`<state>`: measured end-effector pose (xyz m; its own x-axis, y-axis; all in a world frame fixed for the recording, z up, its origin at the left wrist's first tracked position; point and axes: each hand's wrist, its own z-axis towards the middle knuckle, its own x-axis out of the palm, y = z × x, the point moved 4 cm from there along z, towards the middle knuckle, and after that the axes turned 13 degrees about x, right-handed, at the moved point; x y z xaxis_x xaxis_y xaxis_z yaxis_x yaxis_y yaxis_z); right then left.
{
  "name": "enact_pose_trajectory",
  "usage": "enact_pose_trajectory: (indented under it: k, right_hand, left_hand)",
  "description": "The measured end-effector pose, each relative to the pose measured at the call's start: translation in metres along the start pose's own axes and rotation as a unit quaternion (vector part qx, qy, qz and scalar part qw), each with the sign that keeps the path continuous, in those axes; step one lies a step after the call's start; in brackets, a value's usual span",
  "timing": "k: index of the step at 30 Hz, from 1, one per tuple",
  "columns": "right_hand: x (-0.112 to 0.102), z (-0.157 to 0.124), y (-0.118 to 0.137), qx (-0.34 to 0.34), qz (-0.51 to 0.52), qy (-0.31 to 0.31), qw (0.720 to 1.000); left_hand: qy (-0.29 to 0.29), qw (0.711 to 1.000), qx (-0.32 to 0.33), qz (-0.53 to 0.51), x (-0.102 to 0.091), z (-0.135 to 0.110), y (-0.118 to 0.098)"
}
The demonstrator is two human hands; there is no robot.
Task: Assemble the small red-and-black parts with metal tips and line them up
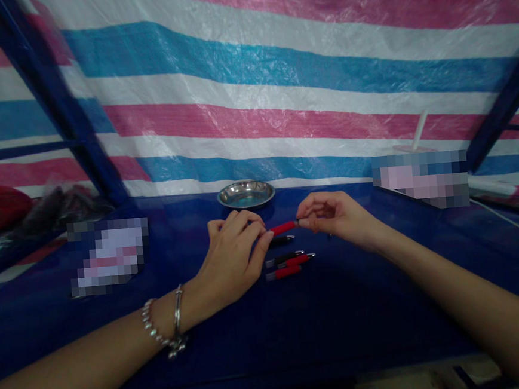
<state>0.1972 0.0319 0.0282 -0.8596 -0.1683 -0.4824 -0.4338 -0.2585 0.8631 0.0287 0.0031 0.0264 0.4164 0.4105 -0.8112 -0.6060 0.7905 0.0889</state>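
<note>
In the head view, the left hand (235, 253) pinches a red pen (284, 228) between thumb and fingertips, its own fingers hiding the near end of the barrel. The thumb and forefinger of the right hand (337, 218) pinch the other end, around a small dark bit; whether that is a separate part cannot be made out. The other right fingers curl loosely. The held pen is just above the blue table (341, 314), between the two hands. Below it lie a black pen (284, 239), its left part hidden behind the left hand, then a second black pen (286, 257), a red pen with a silver tip (298, 261) and a blunt-ended red pen (286, 272), close together and slightly blurred. A tiny dark object (330, 234) under the right hand is too small to identify. Behind stands a shiny metal dish (246, 205), near a striped sheet (280, 115). Pixel blocks mask an item on the left (111, 254) and another on the right (424, 181). A red bundle (0, 209) is cut off at the left edge, and both forearms run out of frame.
</note>
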Motion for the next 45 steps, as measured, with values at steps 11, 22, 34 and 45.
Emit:
enact_pose_trajectory:
  k: [11, 22, 34, 45]
  right_hand:
    - [-0.004, 0.006, -0.022, 0.032, -0.415, -0.007, 0.909]
    - [0.000, 0.009, -0.035, 0.055, -0.472, 0.033, 0.880]
    - [0.001, 0.001, -0.008, -0.040, -0.374, 0.007, 0.926]
    - [0.012, -0.005, -0.006, -0.043, -0.322, 0.142, 0.935]
  left_hand:
    - [0.017, 0.999, 0.027, -0.037, 0.000, -0.001, -0.004]
    - [0.020, 0.999, 0.025, -0.036, 0.001, -0.001, -0.004]
    - [0.013, 0.999, 0.027, -0.030, 0.001, -0.002, -0.004]
    - [0.031, 0.997, 0.040, -0.059, 0.000, -0.002, -0.006]
